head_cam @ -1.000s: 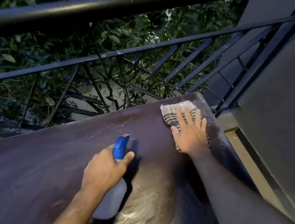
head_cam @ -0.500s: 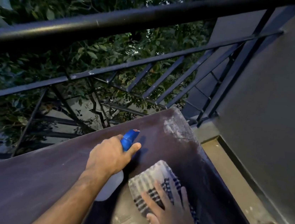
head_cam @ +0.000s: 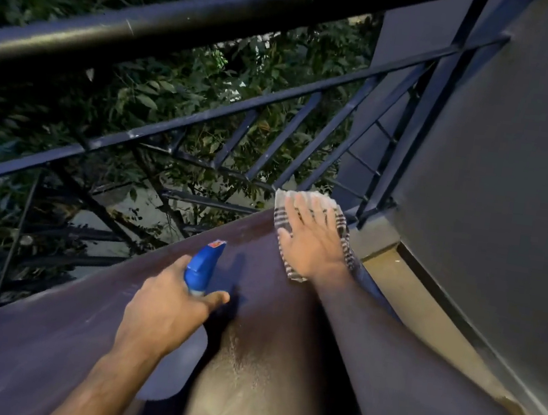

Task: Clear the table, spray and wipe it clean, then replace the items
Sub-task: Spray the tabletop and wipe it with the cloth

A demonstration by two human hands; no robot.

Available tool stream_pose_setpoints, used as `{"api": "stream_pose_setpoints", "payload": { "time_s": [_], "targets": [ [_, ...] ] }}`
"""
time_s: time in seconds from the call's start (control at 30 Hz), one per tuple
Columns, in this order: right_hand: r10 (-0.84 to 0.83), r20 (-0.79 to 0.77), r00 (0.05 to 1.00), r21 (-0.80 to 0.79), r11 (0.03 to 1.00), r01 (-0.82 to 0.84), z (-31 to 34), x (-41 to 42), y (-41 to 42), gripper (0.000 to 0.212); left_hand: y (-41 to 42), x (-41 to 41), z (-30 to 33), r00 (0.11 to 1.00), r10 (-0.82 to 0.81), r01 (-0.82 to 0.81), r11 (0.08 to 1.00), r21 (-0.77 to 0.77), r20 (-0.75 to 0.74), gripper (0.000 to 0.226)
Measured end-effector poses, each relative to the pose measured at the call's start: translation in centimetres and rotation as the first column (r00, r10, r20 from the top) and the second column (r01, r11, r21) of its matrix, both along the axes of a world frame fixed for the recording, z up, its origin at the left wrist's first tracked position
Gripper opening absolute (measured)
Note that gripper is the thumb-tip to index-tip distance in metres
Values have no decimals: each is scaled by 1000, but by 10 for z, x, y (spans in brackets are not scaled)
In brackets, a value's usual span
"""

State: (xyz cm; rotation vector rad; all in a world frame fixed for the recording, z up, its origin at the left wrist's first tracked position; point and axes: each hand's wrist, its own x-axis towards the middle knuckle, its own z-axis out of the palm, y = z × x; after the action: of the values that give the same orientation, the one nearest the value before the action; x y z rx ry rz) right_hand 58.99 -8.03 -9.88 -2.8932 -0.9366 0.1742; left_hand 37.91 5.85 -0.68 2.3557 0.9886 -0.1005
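On the dark brown surface [head_cam: 52,345], the left hand [head_cam: 163,311] is wrapped closed around the blue-topped spray bottle [head_cam: 200,272], as half a second ago. Further right, the right hand [head_cam: 313,243] lies flat and open on the striped cloth [head_cam: 341,224], which has swept from the near side back out to the far corner by the railing [head_cam: 207,120]. Wiping looks well underway; the items remain to be replaced.

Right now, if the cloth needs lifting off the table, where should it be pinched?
Pinch the striped cloth at its far free edge, from the railing side. It lies flat under the right hand at the table's far corner, so that edge is exposed.
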Motion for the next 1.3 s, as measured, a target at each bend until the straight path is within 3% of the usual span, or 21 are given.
{"api": "stream_pose_setpoints", "payload": {
  "time_s": [0.17, 0.33, 0.43, 0.53, 0.63, 0.73, 0.9, 1.03, 1.17, 1.3],
  "targets": [
    [22, -50, 999, 39, 999, -20, -4, -72, -25, 70, 4, -10, 1, 996, -83, 82, 994, -68, -14, 42],
    [328, -90, 940, 65, 944, -323, 2, -162, -62, 68, 2, -17, 1, 996, -90, 91, 994, -59, 17, 39],
    [415, -96, 905, 37, 910, -413, 0, -142, -65, 68, 1, -21, 0, 993, -104, 107, 992, -61, 53, 41],
    [261, -16, 965, 28, 965, -261, -2, -76, -38, 66, 3, -25, -2, 992, -83, 89, 994, -57, 90, 44],
    [-8, -89, 996, -19, 1000, 7, -1, -9, -11, 64, 4, -24, -2, 989, -53, 62, 996, -58, 136, 41],
    [-104, -84, 991, -18, 994, 103, 1, 9, 1, 67, 4, -21, -1, 990, -39, 47, 997, -60, 137, 41],
    [-108, -63, 992, 36, 993, 111, -3, -40, -26, 69, 2, -21, -5, 995, -22, 28, 998, -50, 102, 53],
    [-57, -81, 995, -62, 997, 52, -4, -126, -72, 72, 1, -18, -3, 998, -47, 49, 998, -39, 42, 54],
    [-65, -41, 997, 45, 997, 67, -12, -202, -115, 66, -4, -14, -2, 994, -107, 108, 993, 40, -20, 57],
    [4, 31, 1000, 36, 999, -5, -10, -204, -128, 67, -3, -14, -6, 992, -106, 108, 994, 26, -67, 61]
  ]
}}
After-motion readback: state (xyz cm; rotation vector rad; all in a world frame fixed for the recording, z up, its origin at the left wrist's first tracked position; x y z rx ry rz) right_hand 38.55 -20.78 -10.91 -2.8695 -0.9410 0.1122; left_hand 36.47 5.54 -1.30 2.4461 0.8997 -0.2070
